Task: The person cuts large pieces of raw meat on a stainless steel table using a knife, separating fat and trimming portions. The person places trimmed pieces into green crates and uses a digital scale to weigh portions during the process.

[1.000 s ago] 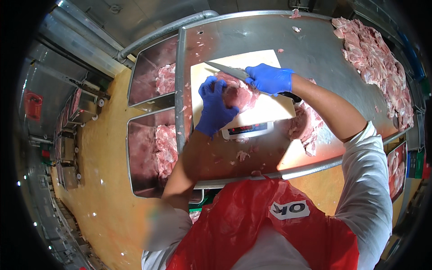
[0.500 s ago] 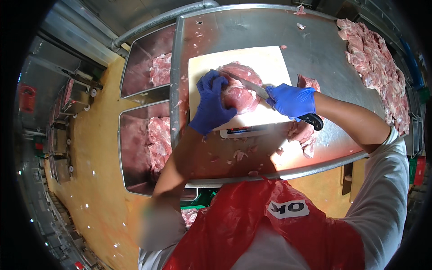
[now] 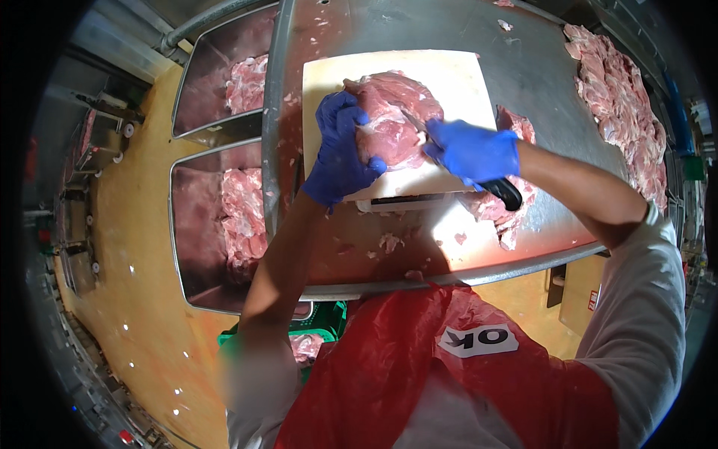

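Knife work on a lobed meat piece [image 3: 389, 142]. We find the piece near the middle of a white cutting board [image 3: 456, 75], above a steel table [image 3: 426, 26]. At its eight o'clock, the blue-gloved left hand [image 3: 338, 156] grasps the side, fingers curled and thumb pressed lower down. At its four o'clock, the blue-gloved right hand [image 3: 475, 152] is wrapped around the black-handled knife [image 3: 504, 194], whose blade points toward ten o'clock. We judge the step in hand to be a cut along the crease between two lobes; a further stroke would call for a steady left hold, fingers clear of the edge. How deep the tip sits, we cannot tell. We note moist, pink flesh: the twelve o'clock lobe is broad and pale-streaked, the six o'clock lobe smoother and rounded, with whitish tissue between them.
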### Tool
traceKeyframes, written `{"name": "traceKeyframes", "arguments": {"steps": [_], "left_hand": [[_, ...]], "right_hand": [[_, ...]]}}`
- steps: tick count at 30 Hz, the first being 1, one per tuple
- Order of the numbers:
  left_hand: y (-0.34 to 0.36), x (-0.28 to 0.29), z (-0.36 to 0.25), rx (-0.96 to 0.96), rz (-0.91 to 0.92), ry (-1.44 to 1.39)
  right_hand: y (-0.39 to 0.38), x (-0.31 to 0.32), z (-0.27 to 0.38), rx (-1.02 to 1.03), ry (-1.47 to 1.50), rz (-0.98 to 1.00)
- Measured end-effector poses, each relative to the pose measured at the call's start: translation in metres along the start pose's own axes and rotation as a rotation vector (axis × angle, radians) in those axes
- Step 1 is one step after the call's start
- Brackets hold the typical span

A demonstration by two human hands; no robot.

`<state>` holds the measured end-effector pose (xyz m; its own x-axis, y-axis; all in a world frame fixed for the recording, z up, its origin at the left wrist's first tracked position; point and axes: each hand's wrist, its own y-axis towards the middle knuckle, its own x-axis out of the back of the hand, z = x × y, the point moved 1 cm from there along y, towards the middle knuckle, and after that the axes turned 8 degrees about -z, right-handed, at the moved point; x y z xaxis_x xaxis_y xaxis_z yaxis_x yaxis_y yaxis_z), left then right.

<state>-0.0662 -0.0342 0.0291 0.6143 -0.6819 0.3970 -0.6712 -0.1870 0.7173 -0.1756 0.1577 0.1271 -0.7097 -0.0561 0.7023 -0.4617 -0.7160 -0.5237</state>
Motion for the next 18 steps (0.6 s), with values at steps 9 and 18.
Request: {"name": "traceKeyframes", "arguments": {"steps": [9, 18], "left_hand": [[-0.011, 0.003, 0.011, 0.013, -0.041, 0.053], [-0.009, 0.022, 0.017, -0.014, 0.03, 0.115]], "right_hand": [[0.021, -0.055, -0.015, 0.28, -0.093, -0.231], [-0.042, -0.073, -0.03, 0.085, 0.025, -0.279]]}}
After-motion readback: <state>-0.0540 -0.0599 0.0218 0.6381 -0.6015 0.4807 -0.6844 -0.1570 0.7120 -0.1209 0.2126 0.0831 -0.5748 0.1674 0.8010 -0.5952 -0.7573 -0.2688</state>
